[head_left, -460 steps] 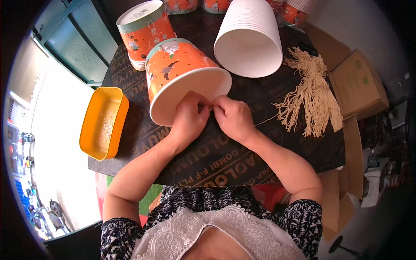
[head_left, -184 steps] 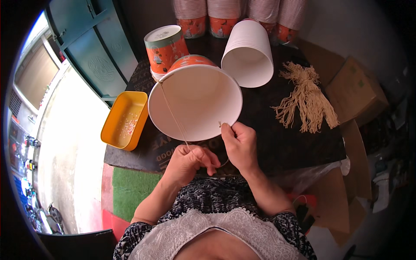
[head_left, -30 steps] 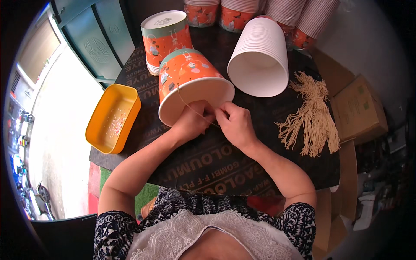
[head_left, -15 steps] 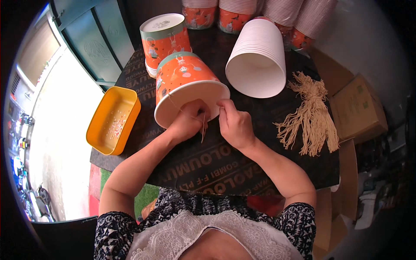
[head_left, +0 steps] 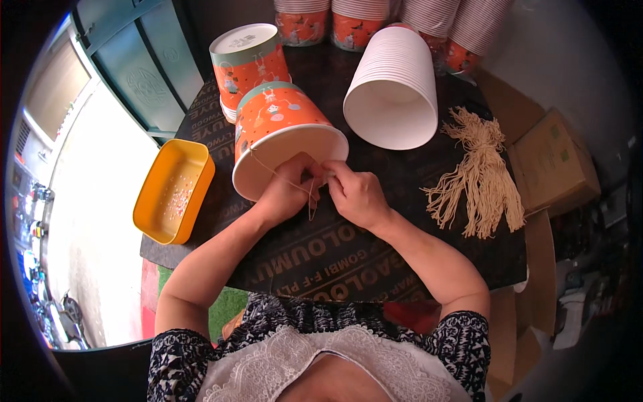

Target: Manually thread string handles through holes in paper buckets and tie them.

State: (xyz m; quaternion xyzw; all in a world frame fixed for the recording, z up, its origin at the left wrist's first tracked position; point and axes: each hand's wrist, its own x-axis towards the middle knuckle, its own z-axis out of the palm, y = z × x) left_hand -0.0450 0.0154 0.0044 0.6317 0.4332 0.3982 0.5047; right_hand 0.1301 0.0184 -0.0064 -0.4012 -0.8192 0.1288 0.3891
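Note:
An orange printed paper bucket [head_left: 284,110] lies on its side, its white mouth facing me. A thin beige string [head_left: 266,167] runs from its left rim across the mouth to my hands. My left hand [head_left: 284,191] is closed on the string in front of the opening, its fingers curled and partly hidden. Close against it, my right hand [head_left: 360,194] pinches at the string with thumb and forefinger; a small whitish bit shows between the fingertips, too small to name. A loose string end hangs below the left fingers.
A yellow tub [head_left: 151,204] with small beads stands left. Behind are upturned orange buckets [head_left: 251,74] and a stack of white buckets [head_left: 395,74]. A bundle of beige strings [head_left: 477,177] lies right, near a cardboard box [head_left: 559,164]. Wrapped bucket stacks [head_left: 358,27] line the back.
My right hand has left the bucket's right rim and moved left, meeting my left hand at the string. The string across the mouth shows more plainly.

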